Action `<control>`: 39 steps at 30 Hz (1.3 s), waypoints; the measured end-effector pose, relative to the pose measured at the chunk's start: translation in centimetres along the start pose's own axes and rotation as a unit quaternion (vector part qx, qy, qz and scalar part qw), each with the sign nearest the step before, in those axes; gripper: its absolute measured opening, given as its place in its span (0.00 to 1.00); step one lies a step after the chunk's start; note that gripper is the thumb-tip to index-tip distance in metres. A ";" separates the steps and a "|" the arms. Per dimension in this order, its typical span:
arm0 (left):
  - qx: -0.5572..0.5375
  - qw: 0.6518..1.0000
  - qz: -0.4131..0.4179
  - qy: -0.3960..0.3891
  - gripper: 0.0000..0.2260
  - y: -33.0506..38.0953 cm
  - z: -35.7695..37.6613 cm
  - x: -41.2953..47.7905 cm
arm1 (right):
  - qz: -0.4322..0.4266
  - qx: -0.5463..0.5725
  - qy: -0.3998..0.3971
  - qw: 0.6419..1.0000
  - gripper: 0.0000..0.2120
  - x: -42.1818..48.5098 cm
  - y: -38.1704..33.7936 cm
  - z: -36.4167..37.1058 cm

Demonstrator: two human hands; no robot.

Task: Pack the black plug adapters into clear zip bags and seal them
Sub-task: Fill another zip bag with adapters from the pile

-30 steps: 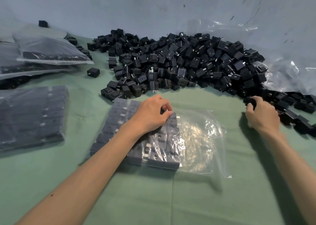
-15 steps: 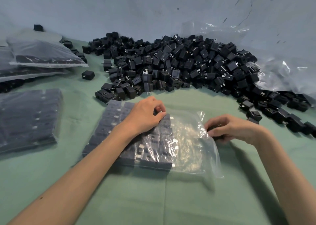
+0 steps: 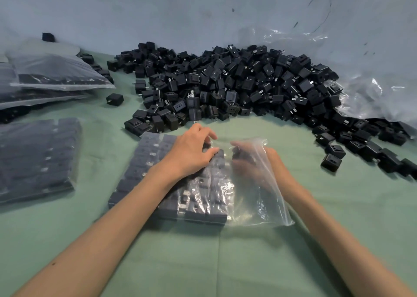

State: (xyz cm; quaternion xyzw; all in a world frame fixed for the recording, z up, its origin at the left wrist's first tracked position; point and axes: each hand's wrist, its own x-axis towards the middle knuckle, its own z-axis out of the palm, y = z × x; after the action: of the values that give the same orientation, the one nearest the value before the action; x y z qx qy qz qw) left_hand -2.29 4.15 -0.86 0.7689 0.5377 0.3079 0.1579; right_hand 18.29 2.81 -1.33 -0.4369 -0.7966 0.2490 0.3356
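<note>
A clear zip bag (image 3: 255, 206) lies on the green cloth, its left part filled with neat rows of black plug adapters (image 3: 144, 161). My left hand (image 3: 191, 154) rests on top of the bag, fingers curled and pinching the film over the rows. My right hand (image 3: 252, 163) is inside the bag's open right side, seen blurred through the plastic. It holds a black adapter (image 3: 238, 153) at its fingertips, close to the packed rows. A big heap of loose adapters (image 3: 225, 82) lies behind the bag.
Filled bags lie at the left (image 3: 38, 157) and back left (image 3: 56, 73). Crumpled clear plastic sheeting (image 3: 372, 93) lies against the wall at the right. Stray adapters (image 3: 331, 162) trail along the right side; one (image 3: 115, 99) sits alone at the left.
My right hand took an adapter from the heap's right end, carried it to the bag's mouth and now reaches inside the bag. My left hand stayed on the bag.
</note>
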 end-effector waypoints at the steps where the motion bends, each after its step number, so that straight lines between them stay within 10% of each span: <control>1: 0.005 1.000 -0.001 0.000 0.10 0.0 0.0 0.0 | -0.040 -0.060 0.027 0.997 0.11 0.1 0.1 0.6; 6: 0.005 1.000 -0.009 -0.008 0.10 0.2 0.0 0.0 | -0.105 -0.225 0.041 0.968 0.12 -0.1 0.2 1.8; 19: 0.026 0.999 -0.014 -0.035 0.11 0.5 -0.3 -0.1 | 0.021 -0.116 0.029 0.993 0.06 1.9 0.0 1.3; 25: 0.034 0.999 -0.009 -0.040 0.11 0.4 -0.3 -0.1 | 0.037 -0.305 0.069 0.949 0.07 2.1 0.3 2.6; 29: 0.033 0.999 -0.013 -0.041 0.12 0.5 -0.3 -0.1 | 0.059 -0.048 0.144 0.987 0.13 1.1 0.0 3.2; 39: 0.065 0.996 0.016 -0.057 0.16 0.6 -0.4 -0.1 | 0.091 0.036 0.140 0.985 0.09 0.4 -0.6 3.1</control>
State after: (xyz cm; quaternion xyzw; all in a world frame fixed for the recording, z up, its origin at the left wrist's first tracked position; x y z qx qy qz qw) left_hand -2.13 3.77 -0.24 0.8023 0.5343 0.2303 0.1334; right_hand 15.47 2.58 -2.85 -0.5260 -0.6890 0.2431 0.4353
